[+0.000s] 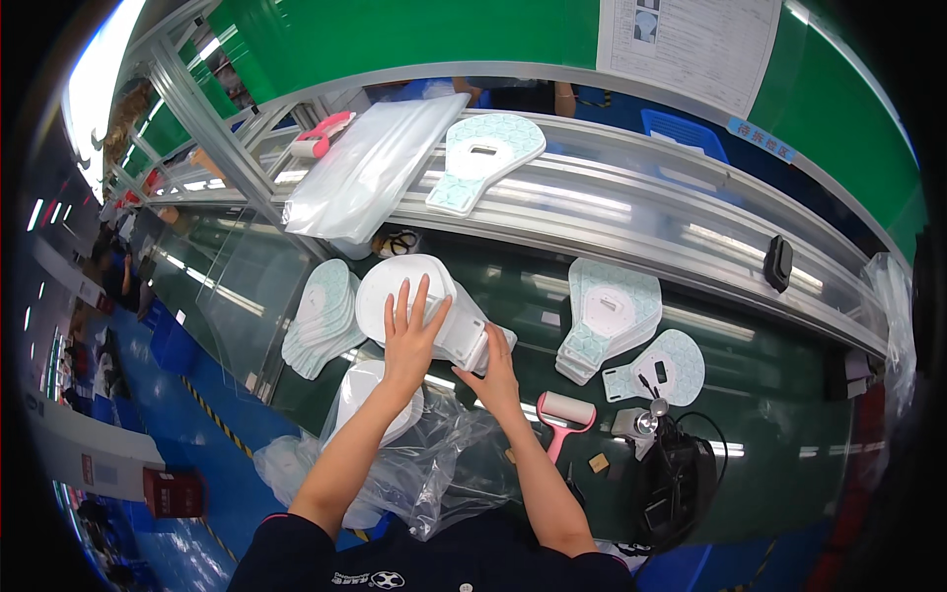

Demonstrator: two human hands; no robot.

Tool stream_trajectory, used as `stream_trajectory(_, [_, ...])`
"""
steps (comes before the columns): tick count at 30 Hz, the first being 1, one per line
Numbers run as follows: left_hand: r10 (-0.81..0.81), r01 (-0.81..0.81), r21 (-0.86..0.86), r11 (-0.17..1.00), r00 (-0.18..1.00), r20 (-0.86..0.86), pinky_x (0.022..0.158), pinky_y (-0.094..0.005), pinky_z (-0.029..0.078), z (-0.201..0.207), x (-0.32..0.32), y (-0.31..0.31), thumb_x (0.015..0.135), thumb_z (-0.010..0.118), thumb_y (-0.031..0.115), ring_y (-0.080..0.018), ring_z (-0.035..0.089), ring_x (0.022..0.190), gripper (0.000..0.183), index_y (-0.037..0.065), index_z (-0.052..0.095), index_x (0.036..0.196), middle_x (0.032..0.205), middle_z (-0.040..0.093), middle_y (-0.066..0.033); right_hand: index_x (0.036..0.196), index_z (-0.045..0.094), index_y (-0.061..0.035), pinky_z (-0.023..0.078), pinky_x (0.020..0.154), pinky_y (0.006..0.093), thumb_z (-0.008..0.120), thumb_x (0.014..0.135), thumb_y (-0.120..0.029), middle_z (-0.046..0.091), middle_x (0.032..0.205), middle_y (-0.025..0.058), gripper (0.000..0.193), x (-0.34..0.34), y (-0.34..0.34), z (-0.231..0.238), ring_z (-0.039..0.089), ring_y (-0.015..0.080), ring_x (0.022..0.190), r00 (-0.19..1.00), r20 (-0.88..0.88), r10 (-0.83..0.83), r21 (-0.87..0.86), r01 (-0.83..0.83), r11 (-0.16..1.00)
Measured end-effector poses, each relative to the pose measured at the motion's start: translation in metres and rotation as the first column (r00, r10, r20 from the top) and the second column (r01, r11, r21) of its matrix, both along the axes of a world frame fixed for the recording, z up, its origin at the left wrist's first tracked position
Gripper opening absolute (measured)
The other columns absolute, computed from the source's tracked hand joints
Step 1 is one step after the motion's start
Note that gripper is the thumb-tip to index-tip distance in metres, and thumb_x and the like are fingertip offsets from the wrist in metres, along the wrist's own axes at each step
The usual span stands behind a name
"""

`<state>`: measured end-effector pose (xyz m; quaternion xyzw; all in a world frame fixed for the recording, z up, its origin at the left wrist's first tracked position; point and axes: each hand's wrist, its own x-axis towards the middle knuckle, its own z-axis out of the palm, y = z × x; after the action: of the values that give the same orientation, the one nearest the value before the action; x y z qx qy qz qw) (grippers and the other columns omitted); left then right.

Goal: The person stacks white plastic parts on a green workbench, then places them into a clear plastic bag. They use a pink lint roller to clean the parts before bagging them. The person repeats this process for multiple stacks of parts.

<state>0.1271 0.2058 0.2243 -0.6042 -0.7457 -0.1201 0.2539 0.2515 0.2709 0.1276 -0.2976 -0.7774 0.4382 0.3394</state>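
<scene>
A stack of white paddle-shaped plastic parts (459, 331) lies on the dark green bench in front of me. My left hand (409, 335) rests flat on the round end of the stack, fingers spread. My right hand (496, 380) grips the narrow end, thumb on the near side and fingers along the far edge. Left of the stack is a pile of mint-patterned paddle-shaped parts (324, 316). Under my left forearm, more round white parts (402, 419) sit in a clear plastic bag (434, 474).
Another patterned pile (612, 311) and a single patterned part (676, 365) lie to the right. Nearer are a pink lint roller (567, 412), a small metal device (641, 422) and a black bag (676, 483). Plastic sheets (375, 168) and one patterned part (483, 158) lie on the metal shelf.
</scene>
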Motion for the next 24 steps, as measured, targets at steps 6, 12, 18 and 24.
stream_trajectory(6, [-0.130,0.188,-0.120,0.975,0.917,0.376,0.098,-0.0407,0.035,-0.025,-0.009,0.009,0.073,0.060,0.014,-0.0222,0.058,0.084,0.034,-0.001,0.058,0.104,0.081,0.062,-0.0089,0.132,0.029,-0.0052,0.034,0.099,0.0404,0.076,0.063,-0.019,0.033,0.135,0.0173,0.085,0.000,0.000,-0.001,0.032,0.0332,0.126,1.000,-0.005,0.009,0.011,-0.009,1.000])
stream_trajectory(12, [-0.257,0.274,-0.037,0.961,0.933,0.253,0.100,-0.0405,0.033,-0.019,-0.001,0.010,0.072,0.063,0.014,-0.0196,0.056,0.074,0.035,0.007,0.060,0.107,0.069,0.058,-0.0056,0.133,0.030,-0.0092,0.038,0.094,0.0422,0.076,0.063,-0.019,0.034,0.135,0.0139,0.085,0.002,0.002,0.000,0.033,0.0312,0.126,1.000,0.021,0.000,0.010,0.000,1.000])
stream_trajectory(18, [-0.213,0.233,-0.073,0.970,0.953,0.215,0.100,-0.0418,0.033,-0.031,-0.009,0.009,0.072,0.065,0.016,-0.0206,0.057,0.076,0.028,0.008,0.064,0.099,0.073,0.058,-0.0066,0.133,0.030,-0.0096,0.038,0.093,0.0424,0.076,0.063,-0.019,0.034,0.135,0.0132,0.085,0.002,0.000,0.003,0.033,0.0306,0.126,0.999,0.038,-0.007,0.007,0.007,1.000])
stream_trajectory(24, [-0.202,0.214,-0.009,0.977,0.933,0.299,0.099,-0.0429,0.033,-0.022,0.006,0.010,0.071,0.064,0.015,-0.0230,0.057,0.077,0.021,0.007,0.066,0.091,0.077,0.059,-0.0082,0.133,0.030,-0.0102,0.038,0.093,0.0425,0.076,0.063,-0.020,0.034,0.136,0.0132,0.085,0.002,0.001,0.000,0.033,0.0308,0.126,1.000,0.026,-0.003,0.021,0.002,1.000])
